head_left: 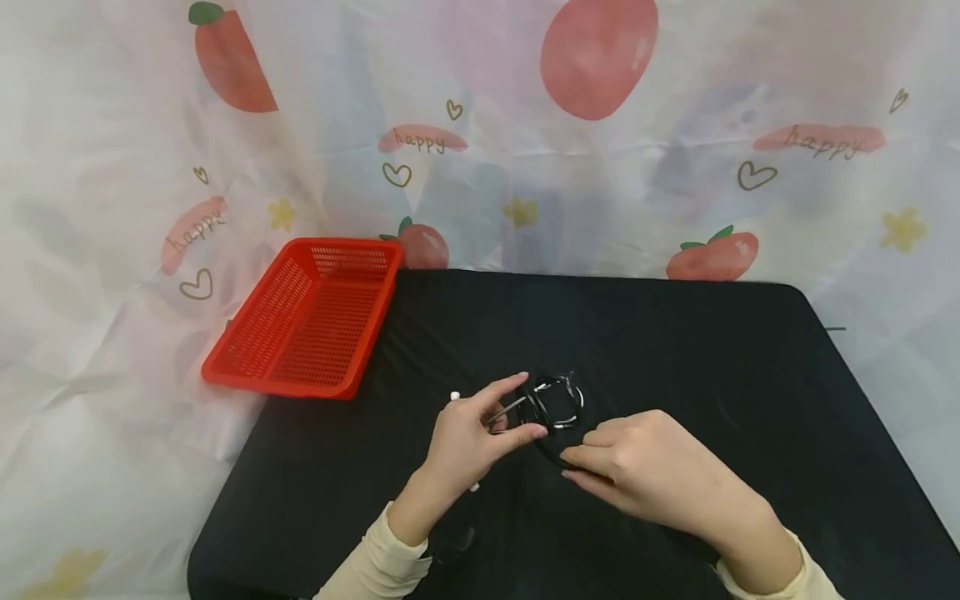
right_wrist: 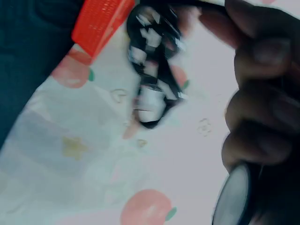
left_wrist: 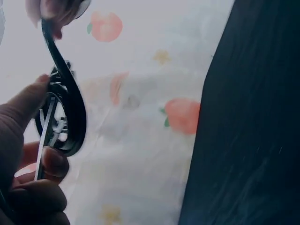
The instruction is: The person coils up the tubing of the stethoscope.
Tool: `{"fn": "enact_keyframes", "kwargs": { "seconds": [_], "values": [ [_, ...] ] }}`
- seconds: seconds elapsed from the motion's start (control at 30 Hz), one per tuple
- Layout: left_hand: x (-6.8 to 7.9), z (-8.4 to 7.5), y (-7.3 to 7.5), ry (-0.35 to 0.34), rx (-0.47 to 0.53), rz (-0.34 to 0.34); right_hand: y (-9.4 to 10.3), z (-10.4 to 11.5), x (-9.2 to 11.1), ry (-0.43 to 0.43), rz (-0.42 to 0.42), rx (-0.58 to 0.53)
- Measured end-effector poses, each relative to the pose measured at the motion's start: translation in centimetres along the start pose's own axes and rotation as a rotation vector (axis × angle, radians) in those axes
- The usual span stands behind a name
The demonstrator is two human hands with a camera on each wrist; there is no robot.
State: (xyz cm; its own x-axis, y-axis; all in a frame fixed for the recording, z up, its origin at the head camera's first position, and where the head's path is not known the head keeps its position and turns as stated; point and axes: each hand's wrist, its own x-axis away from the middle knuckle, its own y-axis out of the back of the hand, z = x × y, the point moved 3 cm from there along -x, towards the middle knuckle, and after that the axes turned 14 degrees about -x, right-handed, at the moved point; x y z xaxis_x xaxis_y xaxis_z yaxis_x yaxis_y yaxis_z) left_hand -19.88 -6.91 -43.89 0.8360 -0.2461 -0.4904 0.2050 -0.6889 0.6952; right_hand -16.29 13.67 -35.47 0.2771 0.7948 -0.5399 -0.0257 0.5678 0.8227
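A shiny black strap (head_left: 564, 425) with silvery metal parts is partly wound into a loop. My left hand (head_left: 461, 437) holds the coil between thumb and fingers, with a thin metal bar lying across its grip. In the left wrist view, the free length of the strap (left_wrist: 79, 110) curves up from the coil to the other hand. My right hand (head_left: 652, 467) pinches that length to the right of the coil. Blur in the right wrist view softens the strap's metal pieces (right_wrist: 151, 40). The exact kind of strap is unclear.
A red plastic basket (head_left: 365, 346) stands at the left rear of the black-covered table (head_left: 675, 350). Behind the table hangs a pale curtain (head_left: 480, 217) printed with fruit, hearts and stars.
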Motion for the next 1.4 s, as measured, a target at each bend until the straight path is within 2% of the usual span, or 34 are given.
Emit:
{"fn": "enact_keyframes", "kwargs": {
  "seconds": [0.13, 0.23, 0.4, 0.5, 0.57, 0.67, 0.8, 0.93, 1.03, 1.13, 1.2, 1.3, 1.4],
  "values": [
    [0.4, -2.1, -0.7, -0.22, -0.023, 0.097, 1.8, -0.3, -1.4, 0.008, 0.127, -0.133],
    [0.6, -3.1, -0.3, -0.35, 0.003, 0.105, 3.0, -1.4, -2.5, -0.04, 0.218, -0.314],
    [0.6, -3.7, 1.6, -0.476, -0.053, 0.058, 2.7, -4.1, -3.9, -0.11, 0.316, -0.719],
    [0.6, -3.8, 2.1, -0.518, -0.064, 0.074, 1.9, -5.4, -4.0, -0.143, 0.346, -0.868],
    [0.7, -3.8, 2.2, -0.532, -0.082, 0.069, 1.5, -6.2, -3.9, -0.166, 0.353, -0.915],
    [0.8, -4.0, 2.3, -0.557, -0.164, 0.027, 0.7, -7.5, -3.7, -0.184, 0.356, -0.989],
    [0.9, -4.1, 2.6, -0.572, -0.257, -0.025, -1.0, -8.9, -3.3, -0.144, 0.33, -1.146],
    [1.1, -4.3, 2.8, -0.577, -0.252, -0.026, -2.7, -9.8, -2.4, -0.094, 0.285, -1.295],
    [1.2, -4.4, 2.8, -0.583, -0.248, -0.031, -3.5, -10.1, -1.6, -0.108, 0.252, -1.348],
    [1.1, -4.4, 2.7, -0.574, -0.262, -0.038, -3.5, -10.1, -1.2, -0.153, 0.227, -1.325],
    [1.0, -4.3, 2.5, -0.544, -0.278, -0.027, -3.1, -10.0, -1.1, -0.206, 0.205, -1.277],
    [0.9, -4.1, 2.2, -0.453, -0.267, 0.016, -2.0, -9.5, -1.0, -0.291, 0.165, -1.174],
    [1.0, -3.8, 1.7, -0.36, -0.208, 0.063, -0.5, -8.5, -1.0, -0.333, 0.124, -1.057]
  ]
}}
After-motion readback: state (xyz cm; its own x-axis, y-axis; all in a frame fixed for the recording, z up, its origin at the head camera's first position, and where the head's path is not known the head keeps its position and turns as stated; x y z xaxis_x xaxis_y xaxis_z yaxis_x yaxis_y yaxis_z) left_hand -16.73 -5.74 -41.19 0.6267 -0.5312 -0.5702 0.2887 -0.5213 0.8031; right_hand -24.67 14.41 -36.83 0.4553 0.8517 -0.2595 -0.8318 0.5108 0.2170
